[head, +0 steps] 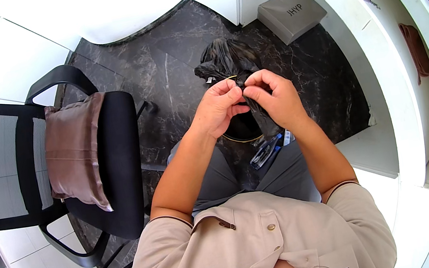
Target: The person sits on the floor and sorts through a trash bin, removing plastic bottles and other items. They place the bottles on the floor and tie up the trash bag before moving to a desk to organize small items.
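Note:
In front of me, a black plastic bag (228, 56) bulges on the far side of my hands, its neck gathered together. My left hand (216, 105) pinches the gathered plastic between thumb and forefinger, with the other fingers loosely curled. Right beside it, my right hand (277, 99) grips the same neck with thumb and fingertips. Some black plastic trails down below the right hand. Beneath my hands stands a round black bin (242, 127) with a gold-coloured rim, partly hidden by the hands and bag. The exact fold or knot between the fingertips is hidden.
A clear plastic bottle (263, 154) with blue parts lies by my knees. To the left stands a black office chair (120, 150) bearing a brown cushion (75, 152). A grey box (291, 15) rests at far right, beside a white counter (393, 59) holding a brown cloth (416, 51).

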`<state>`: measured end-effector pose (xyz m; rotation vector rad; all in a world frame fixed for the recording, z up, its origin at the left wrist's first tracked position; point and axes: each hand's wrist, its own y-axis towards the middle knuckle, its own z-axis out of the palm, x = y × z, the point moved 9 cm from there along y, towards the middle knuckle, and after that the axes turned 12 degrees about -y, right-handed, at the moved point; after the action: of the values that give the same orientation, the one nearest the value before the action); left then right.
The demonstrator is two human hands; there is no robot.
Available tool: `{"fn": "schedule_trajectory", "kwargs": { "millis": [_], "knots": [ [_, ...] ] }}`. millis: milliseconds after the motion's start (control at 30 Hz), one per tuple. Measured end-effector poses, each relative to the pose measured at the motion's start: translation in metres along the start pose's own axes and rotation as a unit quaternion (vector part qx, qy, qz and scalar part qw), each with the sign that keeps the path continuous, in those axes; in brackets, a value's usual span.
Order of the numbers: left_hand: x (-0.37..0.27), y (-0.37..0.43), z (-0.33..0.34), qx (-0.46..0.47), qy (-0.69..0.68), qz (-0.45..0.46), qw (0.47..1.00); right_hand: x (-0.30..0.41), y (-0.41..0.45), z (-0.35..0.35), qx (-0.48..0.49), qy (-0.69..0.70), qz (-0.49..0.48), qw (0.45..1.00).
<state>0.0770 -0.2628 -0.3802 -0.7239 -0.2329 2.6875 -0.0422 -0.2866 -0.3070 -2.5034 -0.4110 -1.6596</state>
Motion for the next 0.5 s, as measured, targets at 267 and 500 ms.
{"fn": "schedule_trajectory", "kwargs": {
  "millis": [267,500],
  "knots": [
    [0.003,-0.002,0.008,0.016,0.031,0.011,0.999,-0.019,-0.001,-0.004,-0.038,0.035,0.026,0.998],
    [-0.003,-0.012,0.007,-0.071,0.115,0.041,0.990,0.001,-0.005,-0.005,-0.073,-0.040,-0.094,0.992]
  ]
}}
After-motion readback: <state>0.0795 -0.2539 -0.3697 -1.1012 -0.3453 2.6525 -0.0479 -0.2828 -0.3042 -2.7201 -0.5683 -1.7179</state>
